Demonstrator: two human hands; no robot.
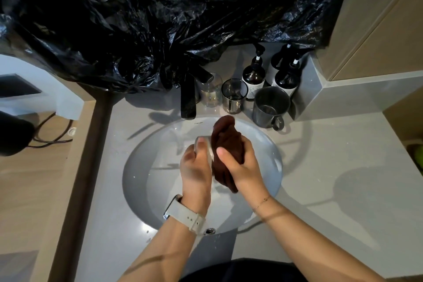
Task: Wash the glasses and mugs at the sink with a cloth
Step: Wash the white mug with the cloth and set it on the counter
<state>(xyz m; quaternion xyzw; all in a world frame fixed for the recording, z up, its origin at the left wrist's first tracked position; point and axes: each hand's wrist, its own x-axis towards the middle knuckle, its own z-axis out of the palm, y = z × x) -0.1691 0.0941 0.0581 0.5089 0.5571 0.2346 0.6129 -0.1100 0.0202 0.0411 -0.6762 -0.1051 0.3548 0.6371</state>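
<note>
A grey stone counter (pixel 320 167) sat beneath crinkled black plastic sheeting (pixel 160 18), beige wall panels (pixel 377 30) at right, possibly wooden flooring (pixel 27 167) left.

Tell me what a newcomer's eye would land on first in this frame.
First, the crumpled black plastic sheet filling the whole top of the view, hanging down behind the faucet. Then the two hands over the sink: the left hand holds a pale item, the right hand grips a dark brown cloth against it.
</note>
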